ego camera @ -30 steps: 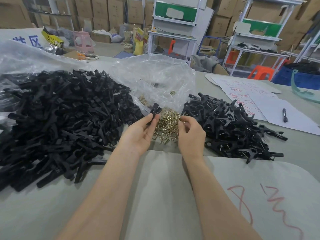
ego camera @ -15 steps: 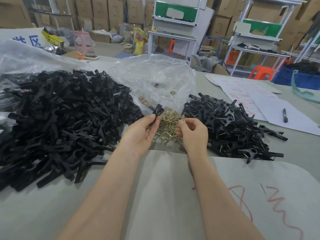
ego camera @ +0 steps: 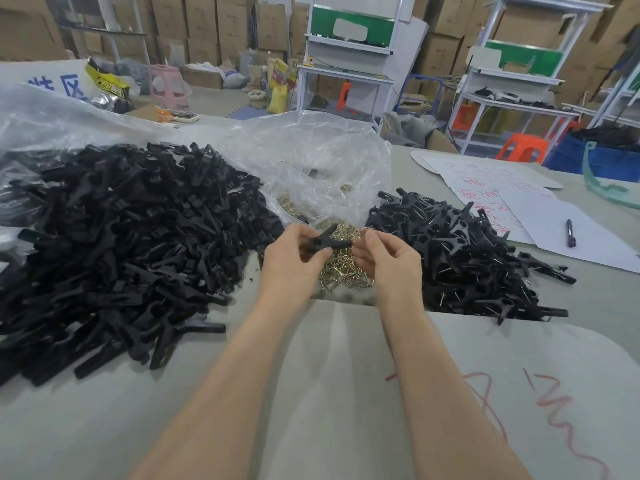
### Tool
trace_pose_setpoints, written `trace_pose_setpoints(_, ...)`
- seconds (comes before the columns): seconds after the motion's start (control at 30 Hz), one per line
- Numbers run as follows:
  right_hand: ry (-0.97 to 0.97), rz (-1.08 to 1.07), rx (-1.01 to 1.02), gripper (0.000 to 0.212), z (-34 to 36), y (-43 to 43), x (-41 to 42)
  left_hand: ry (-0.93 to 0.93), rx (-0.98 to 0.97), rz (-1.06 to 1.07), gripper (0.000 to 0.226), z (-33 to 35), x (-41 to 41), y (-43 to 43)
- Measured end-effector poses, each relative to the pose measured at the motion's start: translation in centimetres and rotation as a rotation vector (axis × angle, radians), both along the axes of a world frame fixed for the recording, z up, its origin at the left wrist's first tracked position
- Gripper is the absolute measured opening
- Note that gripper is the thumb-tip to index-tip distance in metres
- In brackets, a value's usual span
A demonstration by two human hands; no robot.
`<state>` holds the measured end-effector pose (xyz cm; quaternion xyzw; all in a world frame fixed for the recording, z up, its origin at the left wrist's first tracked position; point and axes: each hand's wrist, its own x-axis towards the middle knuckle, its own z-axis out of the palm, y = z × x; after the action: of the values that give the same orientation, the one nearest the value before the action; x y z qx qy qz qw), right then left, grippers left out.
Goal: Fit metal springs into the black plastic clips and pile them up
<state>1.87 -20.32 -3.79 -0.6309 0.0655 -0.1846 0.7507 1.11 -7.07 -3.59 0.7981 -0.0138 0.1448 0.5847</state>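
Note:
My left hand (ego camera: 294,263) grips a black plastic clip (ego camera: 323,239) between thumb and fingers, just above a small heap of brass-coloured metal springs (ego camera: 344,268). My right hand (ego camera: 388,259) is close beside it, fingertips pinching a thin spring (ego camera: 363,231) near the clip's end. A large pile of black clip parts (ego camera: 121,244) spreads over the table's left. A smaller pile of black clips with springs fitted (ego camera: 464,254) lies to the right.
A crumpled clear plastic bag (ego camera: 311,161) lies behind the springs. White papers with red writing (ego camera: 495,199) and a pen (ego camera: 570,233) sit at the right. A grey sheet with red marks (ego camera: 485,393) covers the near table. Shelves and cartons stand behind.
My left hand has turned the clip from upright to lying sideways and moved right. My right hand lifted from the springs and came toward the clip with a spring.

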Motion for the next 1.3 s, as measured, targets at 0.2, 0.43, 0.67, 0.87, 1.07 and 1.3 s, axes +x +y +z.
trace_pose_setpoints(0.2, 0.024, 0.004, 0.009, 0.018, 0.57, -0.42, -0.13, -0.089, 0.158, -0.074, 0.023, -0.31, -0.07, 0.00)
trace_pose_setpoints(0.43, 0.093, 0.102, -0.041, 0.026, 0.66, 0.21, -0.39, -0.142, 0.267, -0.077, 0.024, -0.54, 0.04, -0.05)
trace_pose_setpoints(0.67, 0.102, -0.018, -0.105, 0.017, 0.39, 0.11, 0.11, -0.176, 0.221, -0.085, 0.020, -0.61, 0.01, -0.21)
trace_pose_setpoints(0.87, 0.157, 0.057, -0.046, 0.016, 0.64, 0.33, -0.37, -0.148, 0.266, -0.116, 0.018, -0.57, -0.08, -0.20)
trace_pose_setpoints(1.07, 0.138, -0.020, -0.043, 0.013, 0.74, 0.17, -0.15, -0.125, 0.285, -0.088, 0.018, -0.41, -0.20, -0.18)
trace_pose_setpoints(1.3, 0.155, -0.004, -0.087, 0.018, 0.71, 0.23, -0.30, -0.124, 0.285, -0.093, 0.017, -0.34, -0.31, -0.19)
